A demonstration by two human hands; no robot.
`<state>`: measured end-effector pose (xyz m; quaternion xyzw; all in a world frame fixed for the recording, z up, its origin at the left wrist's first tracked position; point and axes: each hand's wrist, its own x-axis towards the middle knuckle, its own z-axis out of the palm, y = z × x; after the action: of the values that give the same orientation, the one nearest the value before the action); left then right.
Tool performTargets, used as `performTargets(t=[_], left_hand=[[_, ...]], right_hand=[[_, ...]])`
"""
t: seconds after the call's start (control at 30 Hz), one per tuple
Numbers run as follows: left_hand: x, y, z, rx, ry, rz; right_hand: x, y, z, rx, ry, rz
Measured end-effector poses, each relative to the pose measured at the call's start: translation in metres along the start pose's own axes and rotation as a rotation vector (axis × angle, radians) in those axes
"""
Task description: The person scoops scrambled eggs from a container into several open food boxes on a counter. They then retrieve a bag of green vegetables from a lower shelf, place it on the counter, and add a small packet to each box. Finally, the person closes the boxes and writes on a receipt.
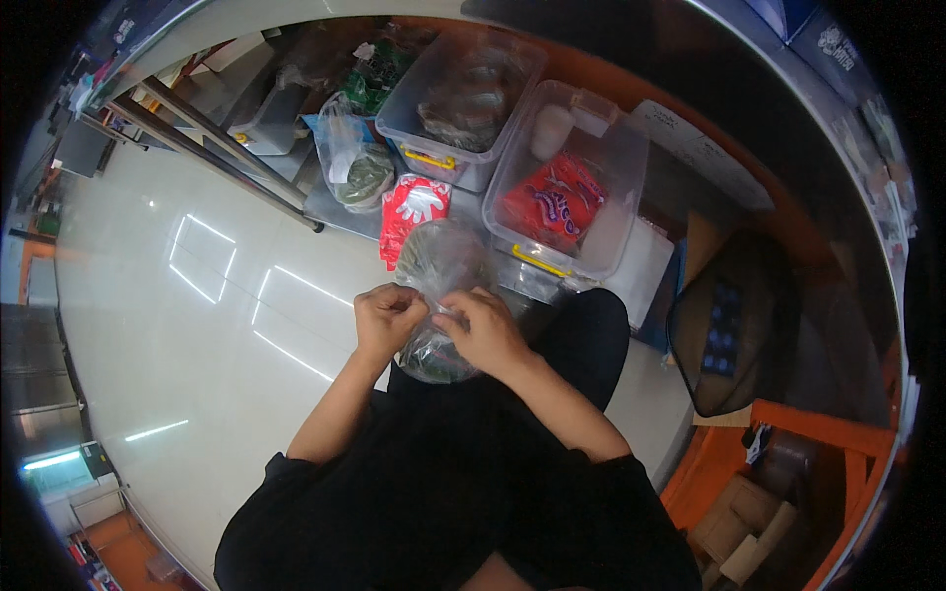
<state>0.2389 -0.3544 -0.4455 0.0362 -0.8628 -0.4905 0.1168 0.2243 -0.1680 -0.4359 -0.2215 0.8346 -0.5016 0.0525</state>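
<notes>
A clear plastic bag [445, 256] with something dark greenish in its far part hangs over my lap, and its crumpled near part gathers against me. My left hand [389, 320] pinches the bag's narrowed middle from the left, fingers curled in. From the right, my right hand [483, 330] closes on the same gathered plastic, thumb and fingers bent. Just beyond the bag lies a red packet [414, 209] with a white glove picture. What exactly fills the bag is blurred by the plastic.
A clear bin [498, 212] with red packets [557, 202] stands ahead to the right. Another clear bin [394, 123] holds bagged dark goods. Beside it sits a knotted bag of green stuff [367, 177]. A dark mesh cover [690, 340] and an orange frame [828, 426] are at right.
</notes>
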Motion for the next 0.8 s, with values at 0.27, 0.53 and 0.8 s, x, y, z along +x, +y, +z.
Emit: performTargets(t=[0.27,0.53,0.8], left_hand=[[0.01,-0.01,0.001,-0.159,-0.158,-0.149],[0.01,-0.009,0.001,-0.299,-0.309,-0.304],[0.01,0.007,0.007,-0.15,-0.249,-0.083]], right_hand=[[-0.004,0.005,-0.007,0.283,-0.155,0.103],[-0.009,0.042,-0.015,0.985,-0.444,0.198],[-0.003,-0.001,-0.02,-0.005,-0.191,0.219]])
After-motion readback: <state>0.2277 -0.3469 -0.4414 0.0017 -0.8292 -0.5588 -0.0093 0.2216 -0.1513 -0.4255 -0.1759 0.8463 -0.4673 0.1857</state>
